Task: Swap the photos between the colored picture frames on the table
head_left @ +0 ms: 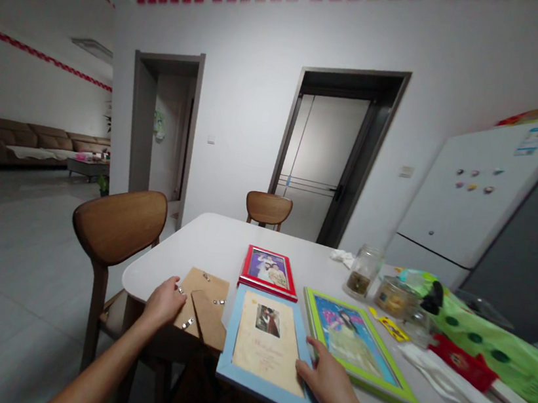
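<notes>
White table (214, 237), blue frame (268, 350) in right fingers (309, 371), backing board (206, 309) at left fingers (172, 288)

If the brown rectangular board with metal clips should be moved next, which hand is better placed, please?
Probably the left hand: it is at the left edge of the brown rectangular board with metal clips, while the right hand holds the right side of the light-blue rectangular picture frame.
</notes>
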A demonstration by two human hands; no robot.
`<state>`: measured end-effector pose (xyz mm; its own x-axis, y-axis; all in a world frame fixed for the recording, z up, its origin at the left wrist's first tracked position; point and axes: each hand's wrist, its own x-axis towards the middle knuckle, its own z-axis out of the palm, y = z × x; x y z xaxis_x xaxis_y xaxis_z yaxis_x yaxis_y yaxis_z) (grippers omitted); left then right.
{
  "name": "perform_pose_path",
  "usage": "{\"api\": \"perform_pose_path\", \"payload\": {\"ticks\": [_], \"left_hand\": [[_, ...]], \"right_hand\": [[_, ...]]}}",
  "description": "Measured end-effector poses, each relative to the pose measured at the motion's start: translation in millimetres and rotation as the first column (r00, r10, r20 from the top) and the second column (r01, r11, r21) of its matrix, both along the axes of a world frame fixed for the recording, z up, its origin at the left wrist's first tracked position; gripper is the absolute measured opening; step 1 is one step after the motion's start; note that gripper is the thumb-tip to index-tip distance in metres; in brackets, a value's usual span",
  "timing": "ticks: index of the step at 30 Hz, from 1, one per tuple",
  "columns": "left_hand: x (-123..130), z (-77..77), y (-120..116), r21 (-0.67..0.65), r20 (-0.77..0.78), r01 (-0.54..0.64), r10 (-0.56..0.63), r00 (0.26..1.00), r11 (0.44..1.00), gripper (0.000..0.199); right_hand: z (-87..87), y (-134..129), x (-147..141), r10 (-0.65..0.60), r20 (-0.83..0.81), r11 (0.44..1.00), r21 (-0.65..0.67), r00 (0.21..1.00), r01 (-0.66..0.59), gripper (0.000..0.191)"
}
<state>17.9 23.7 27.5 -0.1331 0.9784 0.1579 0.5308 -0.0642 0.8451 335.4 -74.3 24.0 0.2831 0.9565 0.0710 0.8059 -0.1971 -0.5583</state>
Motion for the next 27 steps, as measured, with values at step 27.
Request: {"api": "perform_pose_path", "payload": {"ticks": [27], "left_hand": [[53,7.1,-60,0.232,-0.044,0.1,-0.092,0.995,0.968,0.037]], "right_hand": [[-11.4,7,22,0.003,-0.258,0.997,0.08,0.966,0.018,0.06]]}}
